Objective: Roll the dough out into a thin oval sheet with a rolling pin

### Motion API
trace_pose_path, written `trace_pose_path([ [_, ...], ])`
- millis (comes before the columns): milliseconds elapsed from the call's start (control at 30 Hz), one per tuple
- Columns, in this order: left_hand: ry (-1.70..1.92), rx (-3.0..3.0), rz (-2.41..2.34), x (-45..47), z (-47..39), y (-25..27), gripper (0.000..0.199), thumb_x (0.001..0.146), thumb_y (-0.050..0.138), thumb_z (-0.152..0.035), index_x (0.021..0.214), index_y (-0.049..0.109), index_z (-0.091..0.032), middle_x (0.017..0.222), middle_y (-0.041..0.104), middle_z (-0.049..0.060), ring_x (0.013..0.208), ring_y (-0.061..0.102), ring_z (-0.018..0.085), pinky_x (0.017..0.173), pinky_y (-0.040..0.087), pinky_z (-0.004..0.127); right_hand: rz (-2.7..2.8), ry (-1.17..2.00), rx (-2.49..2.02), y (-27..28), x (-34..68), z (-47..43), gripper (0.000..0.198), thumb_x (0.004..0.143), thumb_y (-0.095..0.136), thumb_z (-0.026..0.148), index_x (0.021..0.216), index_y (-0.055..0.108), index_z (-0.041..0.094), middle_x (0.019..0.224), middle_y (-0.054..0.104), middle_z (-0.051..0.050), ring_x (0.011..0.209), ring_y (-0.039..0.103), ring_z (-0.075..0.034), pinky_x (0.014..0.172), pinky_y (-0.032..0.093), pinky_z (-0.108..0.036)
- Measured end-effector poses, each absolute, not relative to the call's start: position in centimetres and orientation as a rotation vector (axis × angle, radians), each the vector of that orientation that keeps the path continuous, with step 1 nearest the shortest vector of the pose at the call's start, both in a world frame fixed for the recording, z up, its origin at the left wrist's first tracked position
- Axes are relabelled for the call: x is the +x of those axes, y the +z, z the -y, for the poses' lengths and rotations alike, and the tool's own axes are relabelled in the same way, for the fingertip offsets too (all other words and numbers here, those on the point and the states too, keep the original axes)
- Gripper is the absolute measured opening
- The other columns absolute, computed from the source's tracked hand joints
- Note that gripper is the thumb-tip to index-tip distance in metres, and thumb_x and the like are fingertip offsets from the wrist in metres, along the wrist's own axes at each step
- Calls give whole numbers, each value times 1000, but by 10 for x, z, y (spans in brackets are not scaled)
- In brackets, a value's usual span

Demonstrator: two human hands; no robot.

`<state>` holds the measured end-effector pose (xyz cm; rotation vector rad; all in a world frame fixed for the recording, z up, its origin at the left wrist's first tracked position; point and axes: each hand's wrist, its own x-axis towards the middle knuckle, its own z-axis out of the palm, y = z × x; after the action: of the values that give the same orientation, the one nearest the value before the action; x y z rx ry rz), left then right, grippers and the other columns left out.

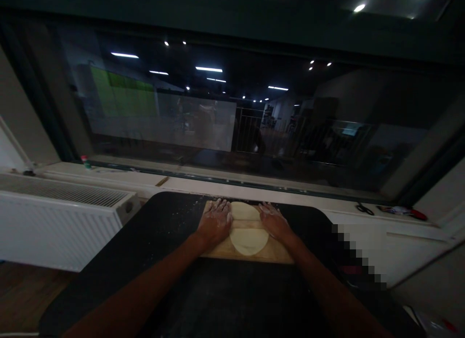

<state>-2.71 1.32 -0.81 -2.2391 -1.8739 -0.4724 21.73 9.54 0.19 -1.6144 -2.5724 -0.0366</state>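
Observation:
A flat round sheet of pale dough (249, 242) lies on a light wooden board (274, 255). Across its middle runs a wooden rolling pin (247, 224), with dough showing beyond it and nearer than it. My left hand (217, 219) rests over the pin's left end, palm down, its floury fingers stretched forward. Over the right end lies my right hand (274, 221), also palm down with fingers extended and dusted with flour. Both palms hide the ends of the pin, and neither hand's fingers visibly wrap around it.
The board sits on a black table (232, 294) with flour specks at its left. A white radiator (58, 226) stands to the left. Along the window sill are a small red-capped green bottle (86, 162) and black scissors (364, 209). A large window (232, 120) rises behind.

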Motion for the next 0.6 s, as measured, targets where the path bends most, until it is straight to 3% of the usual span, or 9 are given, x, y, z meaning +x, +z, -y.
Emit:
trace_pose_path([
  [167, -554, -2317, 1778, -24, 14, -12, 53, 110, 29, -30, 153, 54, -11, 158, 58, 16, 149, 51, 32, 128, 35, 55, 2402, -50, -1646, -1, 225, -28, 64, 109, 15, 31, 149, 60, 8, 161, 55, -17, 154, 47, -24, 134, 28, -46],
  [333, -588, -2500, 1692, -37, 47, -15, 55, 111, 29, -34, 162, 44, -16, 170, 43, 11, 159, 36, 29, 132, 28, 55, 2214, -144, -1465, -26, 235, 31, 60, 108, 24, 33, 144, 65, 8, 153, 62, -18, 148, 55, -27, 129, 40, -46],
  [500, -710, -2717, 1631, -62, 72, -13, 53, 112, 30, -38, 161, 45, -22, 169, 45, 5, 161, 31, 23, 133, 29, 48, 2076, -228, -1219, -46, 236, 76, 47, 106, 40, 35, 144, 65, 30, 147, 69, -6, 140, 63, -27, 121, 50, -56],
  [600, -847, -2722, 1546, -71, 80, -15, 51, 112, 33, -40, 159, 48, -25, 166, 50, 3, 160, 33, 21, 134, 28, 45, 2069, -308, -1141, -48, 229, 88, 46, 105, 44, 31, 147, 62, 36, 149, 68, -3, 139, 64, -26, 119, 53, -56],
])
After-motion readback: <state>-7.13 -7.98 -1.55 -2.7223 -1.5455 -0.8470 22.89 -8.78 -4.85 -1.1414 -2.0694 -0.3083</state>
